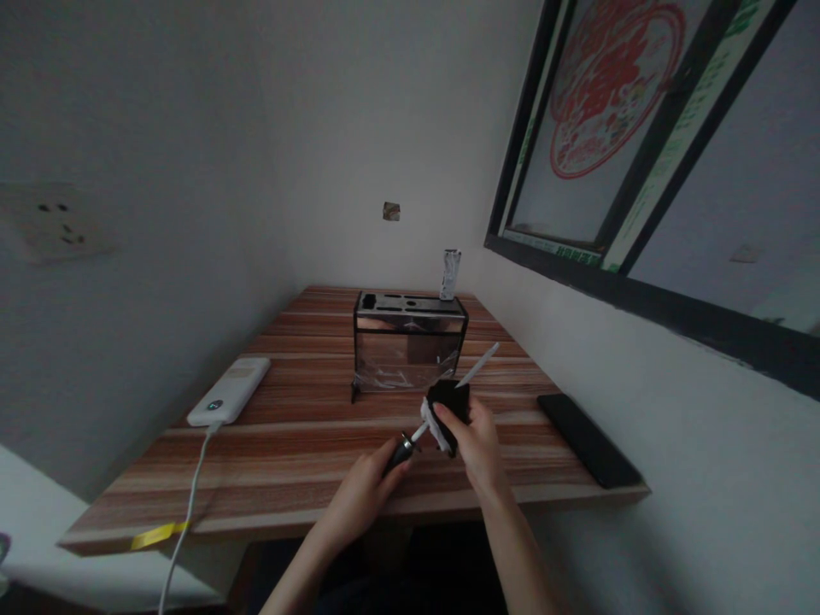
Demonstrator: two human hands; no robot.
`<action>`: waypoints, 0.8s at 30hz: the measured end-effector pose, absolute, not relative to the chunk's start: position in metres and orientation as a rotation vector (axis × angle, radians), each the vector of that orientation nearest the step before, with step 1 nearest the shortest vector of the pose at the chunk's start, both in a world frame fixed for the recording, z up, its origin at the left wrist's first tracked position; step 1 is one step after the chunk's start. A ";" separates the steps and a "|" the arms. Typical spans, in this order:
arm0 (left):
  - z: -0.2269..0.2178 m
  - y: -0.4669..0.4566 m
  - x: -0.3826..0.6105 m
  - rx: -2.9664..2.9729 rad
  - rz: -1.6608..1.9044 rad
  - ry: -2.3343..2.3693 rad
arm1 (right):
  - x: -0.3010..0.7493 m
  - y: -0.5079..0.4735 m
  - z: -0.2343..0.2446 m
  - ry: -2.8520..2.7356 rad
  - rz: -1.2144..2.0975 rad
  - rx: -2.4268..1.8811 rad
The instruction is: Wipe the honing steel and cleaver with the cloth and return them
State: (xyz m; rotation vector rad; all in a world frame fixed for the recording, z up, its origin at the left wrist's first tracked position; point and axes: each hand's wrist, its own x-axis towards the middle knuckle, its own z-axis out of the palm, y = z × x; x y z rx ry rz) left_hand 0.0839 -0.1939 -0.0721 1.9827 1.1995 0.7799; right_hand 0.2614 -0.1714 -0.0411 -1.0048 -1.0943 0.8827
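1. Left hand (368,480) closes round the black handle (397,456), apparently steadying the rod (479,363), slanting far-right over the near tabletop (301,465).
2. Right hand (477,437) pinches black cloth (452,395) against it, likely keeping contact.

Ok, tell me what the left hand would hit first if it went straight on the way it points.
Besides the dark handle it holds, the left hand would probably meet the black cloth-like piece in the right hand first, though a single view leaves depth unclear.
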 end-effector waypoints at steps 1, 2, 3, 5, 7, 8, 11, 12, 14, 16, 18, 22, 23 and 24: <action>-0.071 -0.194 0.084 1.983 0.774 1.193 | 0.266 -0.170 -0.038 -1.092 0.876 -1.012; -0.070 -0.195 0.084 1.982 0.770 1.190 | 0.271 -0.168 -0.034 -1.086 0.872 -1.023; -0.069 -0.195 0.084 1.981 0.766 1.191 | 0.276 -0.166 -0.030 -1.076 0.871 -1.031; -0.069 -0.195 0.083 1.986 0.755 1.203 | 0.285 -0.163 -0.022 -1.046 0.859 -1.028; -0.070 -0.196 0.082 1.997 0.742 1.204 | 0.294 -0.159 -0.014 -1.015 0.825 -1.026; -0.070 -0.196 0.082 2.003 0.738 1.203 | 0.299 -0.157 -0.011 -1.001 0.807 -1.023; -0.073 -0.195 0.081 2.007 0.732 1.205 | 0.311 -0.152 0.000 -0.962 0.766 -1.014; -0.073 -0.195 0.081 2.008 0.733 1.210 | 0.315 -0.150 0.003 -0.954 0.753 -1.006; -0.073 -0.194 0.082 2.013 0.730 1.217 | 0.321 -0.149 0.008 -0.949 0.724 -0.982; -0.073 -0.195 0.082 2.022 0.725 1.216 | 0.325 -0.148 0.011 -0.948 0.714 -0.960; -0.071 -0.195 0.082 2.028 0.723 1.208 | 0.328 -0.147 0.011 -0.934 0.722 -0.954; -0.068 -0.197 0.082 2.039 0.716 1.195 | 0.330 -0.146 0.008 -0.879 0.697 -0.961; -0.067 -0.197 0.082 2.041 0.712 1.195 | 0.330 -0.145 0.007 -0.877 0.692 -0.958; -0.067 -0.197 0.082 2.040 0.711 1.198 | 0.331 -0.145 0.006 -0.881 0.692 -0.950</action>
